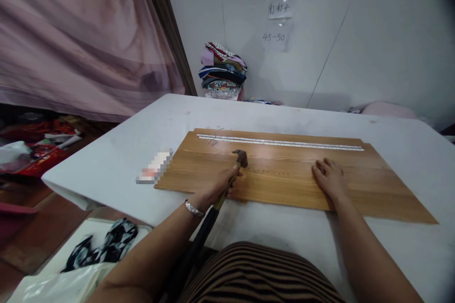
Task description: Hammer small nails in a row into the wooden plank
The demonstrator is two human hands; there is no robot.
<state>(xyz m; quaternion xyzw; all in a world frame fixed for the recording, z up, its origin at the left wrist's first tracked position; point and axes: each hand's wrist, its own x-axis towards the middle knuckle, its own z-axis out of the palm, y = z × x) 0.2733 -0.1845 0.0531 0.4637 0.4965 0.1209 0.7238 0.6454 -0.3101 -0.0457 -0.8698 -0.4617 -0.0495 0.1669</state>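
Left hand (218,187): lower centre of the frame, grip closed around the upper handle of the hammer (241,156), close below the head; a bracelet (194,208) on the wrist.
Right hand (329,177): right of centre, grip open and empty, palm flat and fingers spread on the board (377,184).
Hammer: one; dark head just above or resting on the board, which of the two cannot be told; the handle ran down towards the lower centre of the frame.
Board: one, long, wood-grained, lying flat across the middle of the table (124,161).
Dots (266,172): one line of small dark marks on the board between the two hands; too small to count or identify.
White strip (280,142): one, along the far edge of the board.
Handling, hammer: judged head-heavy and rigid; a hold near the head gives control, a hold further down the handle more swing.
Handling, board: judged stiff, smooth and inclined to slide on the table; best steadied by a flat palm, as shown.
Blurred object (155,168): one, on the table just left of the board.
Background: one stack of folded cloth (222,71) at upper centre; two paper notes (279,9) on the wall.
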